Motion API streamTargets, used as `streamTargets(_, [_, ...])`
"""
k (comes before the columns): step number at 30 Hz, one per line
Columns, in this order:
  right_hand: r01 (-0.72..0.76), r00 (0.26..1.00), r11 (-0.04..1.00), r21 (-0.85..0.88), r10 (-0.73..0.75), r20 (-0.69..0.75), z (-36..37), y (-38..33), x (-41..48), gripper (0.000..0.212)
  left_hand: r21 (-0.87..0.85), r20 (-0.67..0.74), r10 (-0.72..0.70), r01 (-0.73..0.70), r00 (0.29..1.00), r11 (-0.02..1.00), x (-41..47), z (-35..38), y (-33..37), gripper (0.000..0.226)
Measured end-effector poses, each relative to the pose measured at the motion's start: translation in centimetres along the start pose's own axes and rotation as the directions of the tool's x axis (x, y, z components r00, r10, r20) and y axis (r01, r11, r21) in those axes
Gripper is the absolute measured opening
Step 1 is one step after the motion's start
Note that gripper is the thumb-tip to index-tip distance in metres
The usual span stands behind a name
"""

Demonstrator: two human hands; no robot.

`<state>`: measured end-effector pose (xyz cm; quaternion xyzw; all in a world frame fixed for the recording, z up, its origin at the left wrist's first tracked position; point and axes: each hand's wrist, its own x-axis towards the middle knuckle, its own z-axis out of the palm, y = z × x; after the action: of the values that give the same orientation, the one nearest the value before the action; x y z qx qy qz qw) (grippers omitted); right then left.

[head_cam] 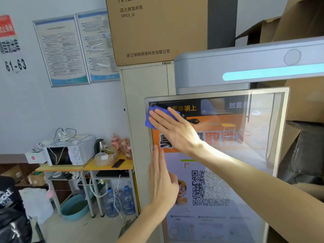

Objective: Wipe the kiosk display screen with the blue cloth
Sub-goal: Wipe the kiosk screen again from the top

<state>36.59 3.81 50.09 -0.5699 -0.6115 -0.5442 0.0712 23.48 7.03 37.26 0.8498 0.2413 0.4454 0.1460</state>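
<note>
Blue cloth (154, 118) under flat right hand (172, 128) — screen (245, 155) top-left, left hand (162, 179) flat, empty

A parcel pickup station with a staff corner: a self-service kiosk (217, 155) showing a QR code, stacked cardboard boxes (157, 30), framed notices (61, 51) on the wall, and a microwave (70, 153) and kettle (99, 146) on a yellow tabletop (105, 166).

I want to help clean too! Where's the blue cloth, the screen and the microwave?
blue cloth (150, 118): head view, bare left edge beside the fingers.
screen (219, 186): head view, middle, on the square code.
microwave (57, 156): head view, dark door.
</note>
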Motion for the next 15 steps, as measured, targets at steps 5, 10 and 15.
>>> streamTargets(5, [-0.113, 0.992, 0.993, -0.043, 0.11, -0.055, -0.1, -0.1, 3.0, 0.065, 0.097, 0.039, 0.014, -0.018, 0.999, 0.995, -0.1, 0.0, 0.0, 0.095])
streamTargets(10, [-0.013, 0.999, 1.0, 0.015, 0.012, 0.039, 0.6, -0.2, 1.1, 0.068, 0.127, 0.072, 0.035, -0.044, 0.997, 0.991, -0.1, -0.5, -0.6, 0.093])
streamTargets(15, [0.114, 0.982, 0.991, 0.068, -0.123, 0.144, 0.3, 0.9, -3.2, 0.066, 0.117, 0.079, -0.006, -0.003, 0.997, 0.993, -0.1, -0.3, 0.0, 0.096])
